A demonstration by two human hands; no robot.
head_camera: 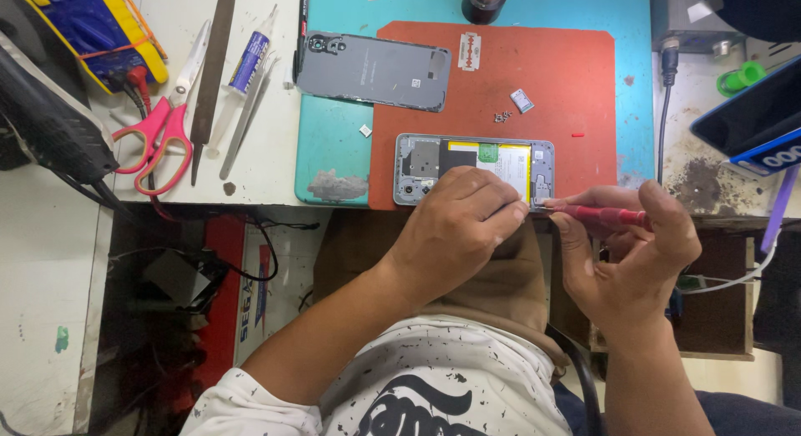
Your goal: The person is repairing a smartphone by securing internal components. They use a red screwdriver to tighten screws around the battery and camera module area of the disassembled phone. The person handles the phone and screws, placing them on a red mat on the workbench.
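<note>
The left hand (457,223) presses flat, fingers curled, on the near edge of the opened grey smartphone body (474,162), whose battery and boards show. The right hand (638,248) pinches a red-handled screwdriver (596,214), its tip at the phone's right near corner. The phone lies on a red rubber mat (542,77). Beyond the phone rests the removed grey back cover (373,70). Far left of it lie pink-handled scissors (167,123).
</note>
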